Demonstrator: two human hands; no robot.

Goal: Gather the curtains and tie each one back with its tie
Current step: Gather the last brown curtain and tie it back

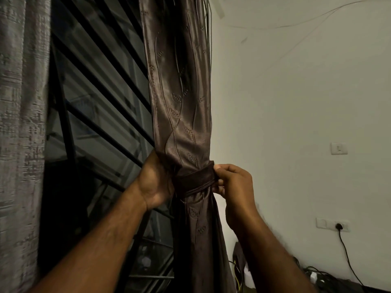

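Fingers of the right hand (234, 185) pinch the tie (196, 175) wrapping the curtain (179, 102); the left hand (153, 182) clasps the curtain.

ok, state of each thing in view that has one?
brown curtain: gathered into a bunch
tie: wrapped round the brown curtain, no knot visible
grey curtain: hanging straight, no tie in view
left hand: grips the brown curtain at the tie
right hand: pinches the tie's end
wall socket: plug in
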